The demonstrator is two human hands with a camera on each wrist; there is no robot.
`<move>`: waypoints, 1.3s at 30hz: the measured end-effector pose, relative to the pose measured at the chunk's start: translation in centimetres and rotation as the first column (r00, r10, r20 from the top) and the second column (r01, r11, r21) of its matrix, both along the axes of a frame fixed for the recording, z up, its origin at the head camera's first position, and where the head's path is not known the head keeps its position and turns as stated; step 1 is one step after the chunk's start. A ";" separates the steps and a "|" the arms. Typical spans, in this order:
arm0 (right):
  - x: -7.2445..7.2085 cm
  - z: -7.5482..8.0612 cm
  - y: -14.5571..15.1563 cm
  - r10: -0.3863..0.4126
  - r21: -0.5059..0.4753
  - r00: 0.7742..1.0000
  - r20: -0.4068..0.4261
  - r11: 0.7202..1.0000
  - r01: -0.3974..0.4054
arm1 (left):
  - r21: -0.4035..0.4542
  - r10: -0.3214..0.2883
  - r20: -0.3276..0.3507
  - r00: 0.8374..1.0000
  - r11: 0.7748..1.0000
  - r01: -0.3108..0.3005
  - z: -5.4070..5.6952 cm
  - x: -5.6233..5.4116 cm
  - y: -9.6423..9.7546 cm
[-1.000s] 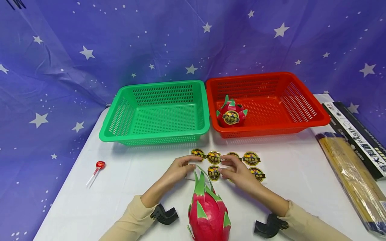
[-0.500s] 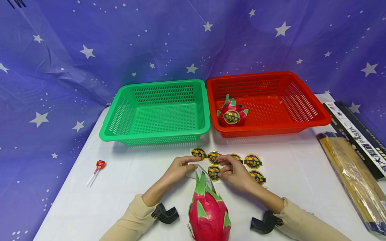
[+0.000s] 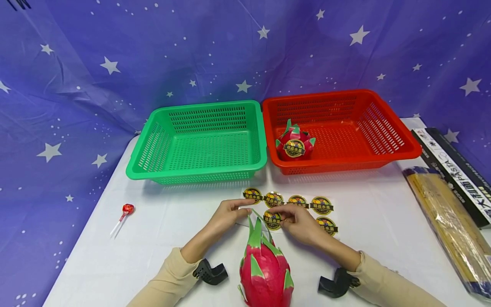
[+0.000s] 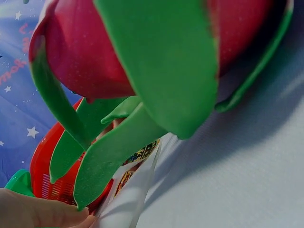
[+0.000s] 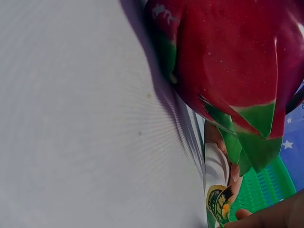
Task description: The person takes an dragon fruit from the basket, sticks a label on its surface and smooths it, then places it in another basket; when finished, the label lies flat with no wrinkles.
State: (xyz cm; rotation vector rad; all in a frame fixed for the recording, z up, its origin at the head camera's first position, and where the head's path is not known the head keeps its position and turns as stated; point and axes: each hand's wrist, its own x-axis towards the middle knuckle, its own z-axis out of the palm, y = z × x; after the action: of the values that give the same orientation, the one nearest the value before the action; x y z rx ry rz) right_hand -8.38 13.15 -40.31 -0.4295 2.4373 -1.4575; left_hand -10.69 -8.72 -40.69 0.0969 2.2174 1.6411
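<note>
A large pink dragon fruit (image 3: 266, 275) with green leaf tips lies nearest the person, its tips pointing away. Beyond it is a white sheet (image 3: 261, 207) of round black-and-gold stickers. At the sheet's left edge my left hand (image 3: 224, 219) pinches it between thumb and index finger; a leaf tip overlaps the thumb. My right hand (image 3: 301, 221) is at a front-row sticker (image 3: 271, 221), index finger along its top and thumb at its right edge. In the right wrist view this sticker (image 5: 219, 204) bends up between the fingers. The right hand hides part of the sheet.
At the back stand a green basket (image 3: 195, 174) and a red basket (image 3: 345, 163) side by side. The red one holds another dragon fruit (image 3: 284, 138) with a sticker on it. Pasta packs (image 3: 445, 217) lie at right, a lollipop (image 3: 128, 209) at left.
My right index finger has shifted left and toward the person, from the back-row stickers onto the top of the front-row one. The left hand stays almost still.
</note>
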 end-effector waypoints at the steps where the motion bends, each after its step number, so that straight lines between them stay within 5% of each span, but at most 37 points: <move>1: 0.0 0.0 0.0 0.010 0.006 1.000 -0.011 1.000 -0.010 | 0.000 0.001 0.002 1.000 1.000 -0.001 0.0 0.0 0.0; 13: 0.0 0.0 0.1 -0.006 0.053 0.999 -0.045 0.999 0.009 | -0.017 0.004 -0.014 1.000 1.000 -0.004 0.3 0.1 0.1; 26: -0.1 1.2 0.9 -0.099 -0.002 0.995 0.005 0.995 0.099 | -0.243 -0.034 -0.267 0.963 0.969 -0.033 1.5 1.2 0.6; 32: 0.1 2.1 1.6 -0.121 0.007 0.993 -0.001 0.993 0.121 | -0.293 0.000 -0.264 0.965 0.953 -0.080 2.4 1.8 0.5; 39: 0.6 2.6 3.1 -0.149 -0.023 0.989 -0.023 0.989 0.149 | -0.224 0.080 -0.274 0.958 0.964 -0.145 3.3 2.6 -0.2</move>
State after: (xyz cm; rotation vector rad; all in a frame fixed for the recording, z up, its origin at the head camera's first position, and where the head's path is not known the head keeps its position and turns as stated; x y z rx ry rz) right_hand -7.75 16.26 -37.71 -0.2761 2.5229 -1.5474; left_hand -8.14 -8.94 -37.41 0.1302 2.6545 1.4698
